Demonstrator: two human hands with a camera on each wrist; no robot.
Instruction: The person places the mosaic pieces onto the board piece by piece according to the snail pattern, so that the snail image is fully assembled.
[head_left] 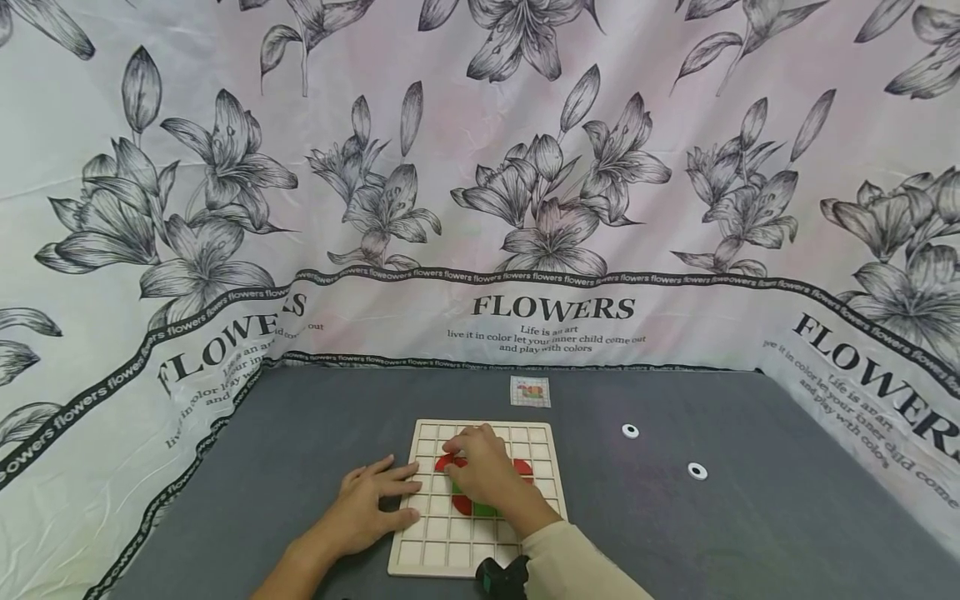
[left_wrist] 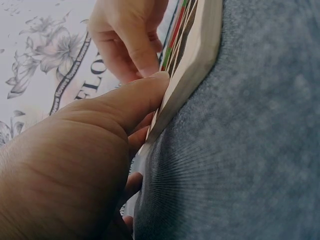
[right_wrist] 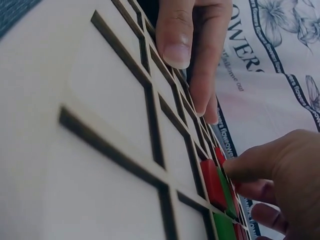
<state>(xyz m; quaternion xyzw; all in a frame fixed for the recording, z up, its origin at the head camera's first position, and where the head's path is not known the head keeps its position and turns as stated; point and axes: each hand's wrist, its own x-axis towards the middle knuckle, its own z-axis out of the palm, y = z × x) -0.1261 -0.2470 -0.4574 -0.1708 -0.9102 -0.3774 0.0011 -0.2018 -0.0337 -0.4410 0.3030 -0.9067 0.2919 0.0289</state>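
Observation:
A pale wooden grid board [head_left: 435, 557] lies on the grey cloth. My left hand [head_left: 367, 506] rests along its left edge, fingers spread and thumb on the rim, as the left wrist view also shows. Over the board's upper middle, my right hand [head_left: 489, 471] has thumb and fingers bent around a red block [head_left: 444, 463] at the upper left of the coloured group. Its fingertips are partly hidden. Another red block [head_left: 462, 505] and a green block [head_left: 484, 509] sit in lower cells. A rounded red block [head_left: 523, 468] shows right of the hand, which covers the group's middle.
Beyond the board lies a small picture card [head_left: 530, 392] with a coloured figure on a grid. Two white discs with black centres, a nearer disc [head_left: 697, 472] and a farther disc [head_left: 630, 431], lie to the right. A flower-printed curtain [head_left: 555, 333] encloses the back and sides.

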